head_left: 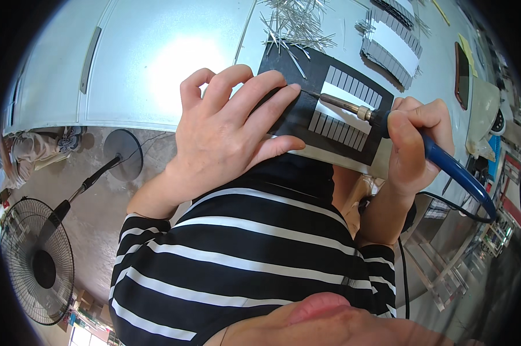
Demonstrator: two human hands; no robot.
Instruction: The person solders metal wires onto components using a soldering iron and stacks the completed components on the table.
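Note:
My right hand (413,141) is wrapped round the dark handle of a soldering iron (348,106), whose thin tip points left, close to my left index fingertip. A thick blue cord bends away from the handle. My left hand (228,124) lies palm down with its fingers stretched out and thumb apart, over the left part of a black board (301,118). Whether its fingertips press on something small cannot be made out. On the board under the iron lies a white strip piece with rows of grey bars (344,81) along two sides.
A loose pile of thin silvery wire strips (295,26) lies at the board's far edge. Stacked barred pieces (393,46) sit farther right, near a phone (461,75). A standing fan (44,268) is on the floor at left. The table's near edge runs before my body.

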